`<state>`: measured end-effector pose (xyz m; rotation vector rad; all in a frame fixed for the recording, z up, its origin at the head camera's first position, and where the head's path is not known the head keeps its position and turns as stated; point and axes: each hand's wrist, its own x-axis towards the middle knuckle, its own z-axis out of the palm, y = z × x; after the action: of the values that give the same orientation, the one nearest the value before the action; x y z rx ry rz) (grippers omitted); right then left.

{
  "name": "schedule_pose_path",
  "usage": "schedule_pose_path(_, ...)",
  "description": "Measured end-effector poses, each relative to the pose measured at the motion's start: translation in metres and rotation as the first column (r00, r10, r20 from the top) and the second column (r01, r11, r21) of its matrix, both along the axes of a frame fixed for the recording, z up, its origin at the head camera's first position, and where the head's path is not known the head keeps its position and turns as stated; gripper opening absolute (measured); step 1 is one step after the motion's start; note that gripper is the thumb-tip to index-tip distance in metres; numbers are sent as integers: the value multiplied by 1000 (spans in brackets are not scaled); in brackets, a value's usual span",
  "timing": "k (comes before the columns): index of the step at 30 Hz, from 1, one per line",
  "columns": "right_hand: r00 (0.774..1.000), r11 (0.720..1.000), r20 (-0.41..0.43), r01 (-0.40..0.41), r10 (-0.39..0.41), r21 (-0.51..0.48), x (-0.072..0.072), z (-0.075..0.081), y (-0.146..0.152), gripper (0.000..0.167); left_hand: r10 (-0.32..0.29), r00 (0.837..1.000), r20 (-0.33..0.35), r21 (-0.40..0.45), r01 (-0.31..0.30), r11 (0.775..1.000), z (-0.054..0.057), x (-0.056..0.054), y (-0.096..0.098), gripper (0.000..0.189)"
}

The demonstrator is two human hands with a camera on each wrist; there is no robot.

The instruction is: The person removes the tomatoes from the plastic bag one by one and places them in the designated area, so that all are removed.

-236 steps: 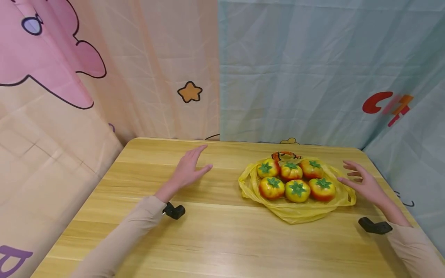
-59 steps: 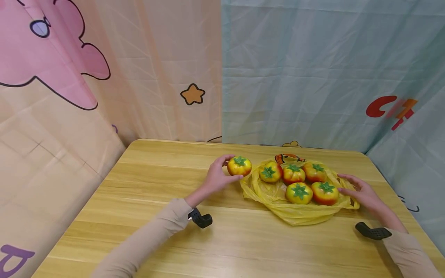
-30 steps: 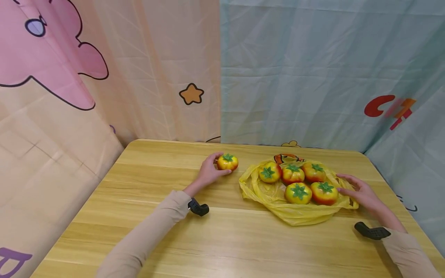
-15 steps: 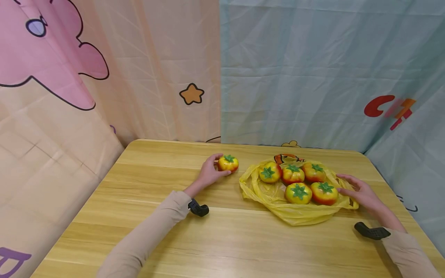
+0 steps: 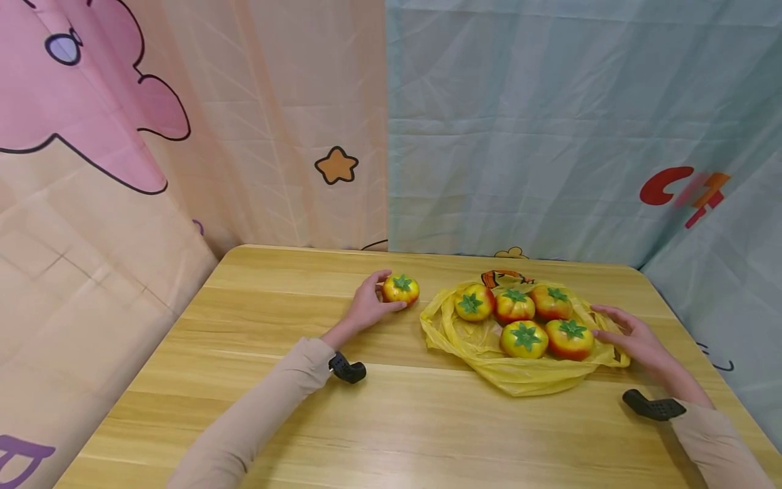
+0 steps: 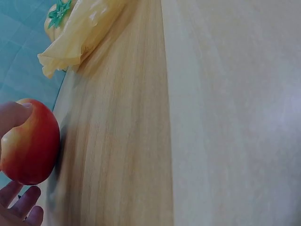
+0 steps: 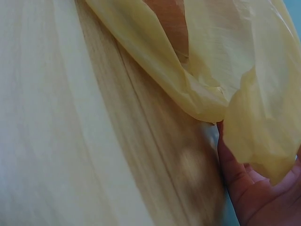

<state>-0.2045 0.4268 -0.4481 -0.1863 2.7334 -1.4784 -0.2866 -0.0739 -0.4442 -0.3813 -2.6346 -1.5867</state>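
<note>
My left hand (image 5: 369,301) holds a yellow-and-red tomato (image 5: 401,290) with a green star-shaped top, to the left of the yellow plastic bag (image 5: 519,380). In the left wrist view the thumb lies against the tomato (image 6: 35,146), with the fingers curled below it; the tomato is low at the tabletop. On the bag's right side my right hand (image 5: 638,337) holds the rim between thumb and fingers. The right wrist view shows the bag (image 7: 263,127) draped between them, hiding the fingertips. Several more tomatoes (image 5: 524,339) sit on the opened bag.
The wooden table (image 5: 379,421) has a back edge close to a printed curtain (image 5: 275,136). Another curtain panel (image 5: 550,136) hangs behind the bag. Bare tabletop lies in front of the hands and to the left.
The left hand took the front-left tomato from the bag and carried it left onto the table. The right hand moved onto the bag's rim. The last half second shows almost no motion.
</note>
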Motion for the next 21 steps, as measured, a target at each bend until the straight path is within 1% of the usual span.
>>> schedule_pose_path(3,1000,1000,0,2,-2,0,0,0,0,52,4,1000,-7,-12,-4,1000,1,3,1,74)
schedule_pose_path(5,1000,1000,5,3,-3,2,0,0,0,53,6,1000,-8,-9,-7,1000,3,6,2,74)
schedule_pose_path(9,1000,1000,8,3,-3,0,0,0,0,55,19,1000,-20,-6,-19,1000,10,10,4,74)
schedule_pose_path(14,1000,1000,8,5,-5,-10,0,0,0,54,43,998,-50,-6,-43,999,20,13,7,73)
schedule_pose_path(16,1000,1000,8,8,-8,-8,0,-1,0,53,43,997,-61,7,-43,999,23,15,8,73)
schedule_pose_path(21,1000,1000,9,8,-8,-3,-1,-3,1,53,22,995,-96,69,-16,997,33,20,15,70)
